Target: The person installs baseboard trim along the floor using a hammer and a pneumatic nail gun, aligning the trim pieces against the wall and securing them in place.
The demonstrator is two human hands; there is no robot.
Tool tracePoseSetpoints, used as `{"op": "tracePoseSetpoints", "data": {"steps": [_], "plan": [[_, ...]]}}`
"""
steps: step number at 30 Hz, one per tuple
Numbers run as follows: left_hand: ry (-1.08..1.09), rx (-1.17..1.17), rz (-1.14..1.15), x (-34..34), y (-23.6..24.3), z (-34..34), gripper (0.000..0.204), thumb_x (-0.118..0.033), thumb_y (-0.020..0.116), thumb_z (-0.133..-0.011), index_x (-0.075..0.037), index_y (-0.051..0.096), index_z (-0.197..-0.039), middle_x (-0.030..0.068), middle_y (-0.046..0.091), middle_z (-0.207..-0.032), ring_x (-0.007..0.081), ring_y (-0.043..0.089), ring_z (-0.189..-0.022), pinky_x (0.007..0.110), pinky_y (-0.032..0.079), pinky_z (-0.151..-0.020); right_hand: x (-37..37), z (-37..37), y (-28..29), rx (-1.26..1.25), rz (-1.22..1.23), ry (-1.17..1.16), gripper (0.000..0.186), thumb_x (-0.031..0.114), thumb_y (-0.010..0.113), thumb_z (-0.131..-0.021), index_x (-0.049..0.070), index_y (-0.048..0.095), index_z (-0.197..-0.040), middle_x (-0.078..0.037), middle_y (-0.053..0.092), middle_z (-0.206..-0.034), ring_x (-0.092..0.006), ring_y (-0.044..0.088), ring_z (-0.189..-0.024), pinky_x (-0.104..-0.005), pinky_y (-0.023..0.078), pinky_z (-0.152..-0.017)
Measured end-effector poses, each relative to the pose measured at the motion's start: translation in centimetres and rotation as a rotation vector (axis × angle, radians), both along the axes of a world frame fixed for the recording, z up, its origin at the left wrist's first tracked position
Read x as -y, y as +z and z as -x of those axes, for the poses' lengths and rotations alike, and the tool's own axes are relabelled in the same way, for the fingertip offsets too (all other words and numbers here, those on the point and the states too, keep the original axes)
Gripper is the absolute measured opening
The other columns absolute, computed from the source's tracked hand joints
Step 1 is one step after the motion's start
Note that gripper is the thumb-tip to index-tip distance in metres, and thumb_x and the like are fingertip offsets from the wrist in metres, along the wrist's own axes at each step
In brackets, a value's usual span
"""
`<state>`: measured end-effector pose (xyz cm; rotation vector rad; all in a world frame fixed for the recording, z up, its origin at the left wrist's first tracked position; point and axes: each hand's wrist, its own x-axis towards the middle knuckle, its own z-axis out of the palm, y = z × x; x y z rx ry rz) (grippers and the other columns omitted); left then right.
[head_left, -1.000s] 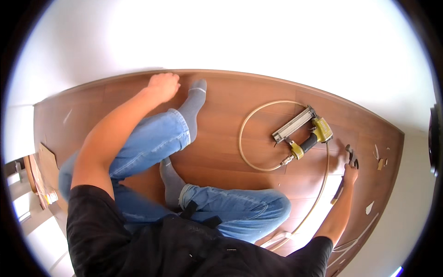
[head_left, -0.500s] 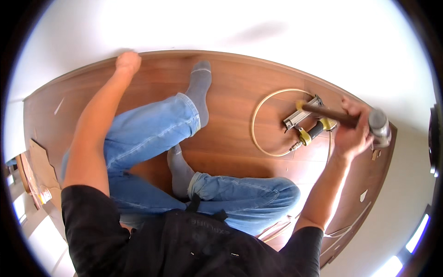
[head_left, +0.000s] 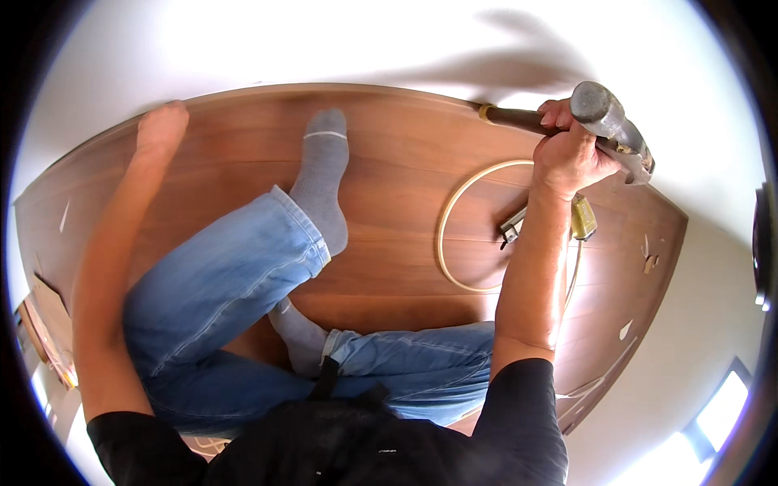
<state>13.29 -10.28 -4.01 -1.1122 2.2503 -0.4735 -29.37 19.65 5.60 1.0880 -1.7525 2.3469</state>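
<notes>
My right hand (head_left: 569,164) is closed around a hammer (head_left: 604,109), holding it up near the far right part of the wall. Its steel head with a claw sticks out past my thumb, while the dark handle points left. At the far left, my left hand (head_left: 164,130) is closed in a fist against the thin brown skirting strip (head_left: 324,86) where the floor meets the wall. Whatever may be inside those fingers is hidden. On the floor behind my right forearm lies a yellow and silver air nailer (head_left: 583,217), partly covered by the arm.
A pale air hose (head_left: 442,235) loops over the brown wood floor (head_left: 405,211). My grey-socked foot (head_left: 322,174) rests between my hands. The white wall (head_left: 324,40) curves around the far side. Cardboard (head_left: 50,324) lies at left, small scraps (head_left: 650,263) at right.
My right hand has swung the hammer up and left, away from the right corner, and its forearm now covers part of the nailer. My left fist has shifted left along the skirting strip.
</notes>
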Motion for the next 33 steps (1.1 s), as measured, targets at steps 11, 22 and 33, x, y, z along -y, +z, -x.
{"op": "tracePoseSetpoints", "data": {"steps": [11,22,33], "plan": [[-0.045,0.028,-0.002,1.3,-1.1,-1.7,0.013,-0.003,0.057,-0.094,0.000,0.065,-0.103,0.0193,0.076,-0.093,0.0354,0.076,-0.089,0.045,0.062,-0.077,1.4,-0.5,0.9,-0.150,-0.096,-0.049,0.033,0.002,0.060,-0.096,0.000,0.051,-0.065,-0.007,0.054,-0.057,-0.0190,0.055,-0.050,-0.0371,0.052,-0.050],[-0.039,0.016,-0.004,1.3,-0.8,-1.5,0.014,-0.003,0.055,-0.095,0.001,0.065,-0.103,0.0199,0.075,-0.096,0.0362,0.075,-0.091,0.046,0.062,-0.076,1.5,-0.6,0.7,-0.034,-0.055,-0.177,0.025,-0.006,0.058,-0.082,0.001,0.050,-0.059,-0.007,0.052,-0.054,-0.0193,0.054,-0.047,-0.0347,0.050,-0.049],[-0.050,-0.033,-0.006,0.9,-0.2,-1.2,0.015,-0.004,0.056,-0.094,0.001,0.067,-0.102,0.0204,0.076,-0.097,0.0363,0.076,-0.091,0.045,0.062,-0.076,1.3,-0.3,0.2,-0.160,-0.130,-0.101,0.026,-0.003,0.054,-0.089,-0.002,0.054,-0.063,-0.008,0.058,-0.057,-0.0181,0.058,-0.050,-0.0329,0.053,-0.053]]}}
